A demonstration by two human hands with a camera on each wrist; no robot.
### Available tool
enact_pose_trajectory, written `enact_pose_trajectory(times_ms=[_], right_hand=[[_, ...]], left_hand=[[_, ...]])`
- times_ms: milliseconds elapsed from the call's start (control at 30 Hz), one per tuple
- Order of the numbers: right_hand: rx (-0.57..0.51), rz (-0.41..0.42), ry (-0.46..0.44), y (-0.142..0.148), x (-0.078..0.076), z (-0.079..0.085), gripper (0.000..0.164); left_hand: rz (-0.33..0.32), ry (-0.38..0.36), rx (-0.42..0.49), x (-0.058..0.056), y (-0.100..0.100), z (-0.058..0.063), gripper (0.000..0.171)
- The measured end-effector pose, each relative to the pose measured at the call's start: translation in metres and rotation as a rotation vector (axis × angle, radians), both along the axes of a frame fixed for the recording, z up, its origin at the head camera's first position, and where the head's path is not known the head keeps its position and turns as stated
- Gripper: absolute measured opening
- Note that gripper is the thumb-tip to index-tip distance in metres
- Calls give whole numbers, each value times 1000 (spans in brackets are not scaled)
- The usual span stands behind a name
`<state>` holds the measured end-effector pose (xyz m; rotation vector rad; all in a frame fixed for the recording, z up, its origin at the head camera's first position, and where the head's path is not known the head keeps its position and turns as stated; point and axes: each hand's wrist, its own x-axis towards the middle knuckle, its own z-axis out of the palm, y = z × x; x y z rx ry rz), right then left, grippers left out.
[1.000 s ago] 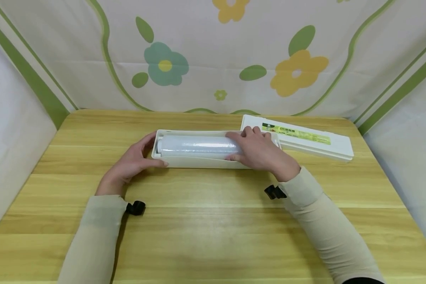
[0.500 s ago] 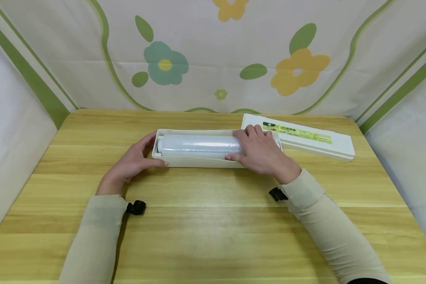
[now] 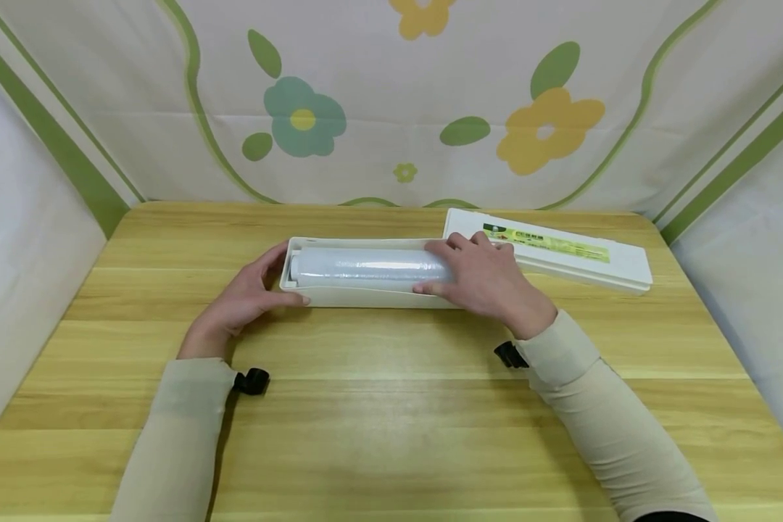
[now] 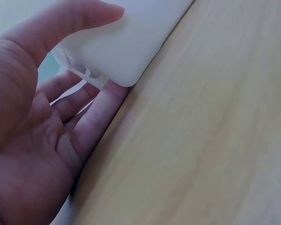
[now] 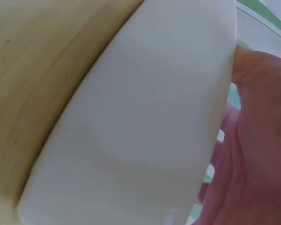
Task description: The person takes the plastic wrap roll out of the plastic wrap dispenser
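A long white box [image 3: 365, 298] lies lengthwise on the table, its top off. Inside rests a roll of cling film [image 3: 365, 266], wrapped shiny and translucent. My left hand [image 3: 238, 297] grips the box's left end, thumb on the front wall and fingers behind the end; the left wrist view shows the thumb on the white wall [image 4: 131, 47]. Over the right end of the box arches my right hand [image 3: 486, 279], thumb and fingers curled down onto the roll, which it partly hides. From the right wrist, the front wall [image 5: 131, 117] fills most of the view.
A white lid [image 3: 561, 250] with a green and yellow label lies angled behind the box at the right, close to the right hand's fingers. The wooden table [image 3: 378, 420] ends at a flower-printed curtain [image 3: 365, 167] at the back.
The right hand has shifted slightly to the right along the roll, its fingers resettling. The left hand, box and lid stay nearly where they were.
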<state>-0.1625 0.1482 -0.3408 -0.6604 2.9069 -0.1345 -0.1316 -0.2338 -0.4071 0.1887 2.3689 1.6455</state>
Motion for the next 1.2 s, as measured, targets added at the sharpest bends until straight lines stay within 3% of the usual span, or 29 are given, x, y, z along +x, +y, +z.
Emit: enact_pose_trajectory(times_ms=[267,600,800,967,1200], right_hand=[[9,-4,-22,-1,-1,1,85],[11,9,44,-1,-3,-1,83],[10,2,25,-4,-5,0,83],[-28,-4,15,-2,-5,-3,85],[-113,14,74,5,-3,-12,84]], left_hand=[[-3,3,-6,0,0,0,103],[-4,4,-8,0,0,0,105],[0,2,-15,0,-1,1,106],[-4,6,-24,1,-2,3,104],[-2,1,4,1,0,1,102]])
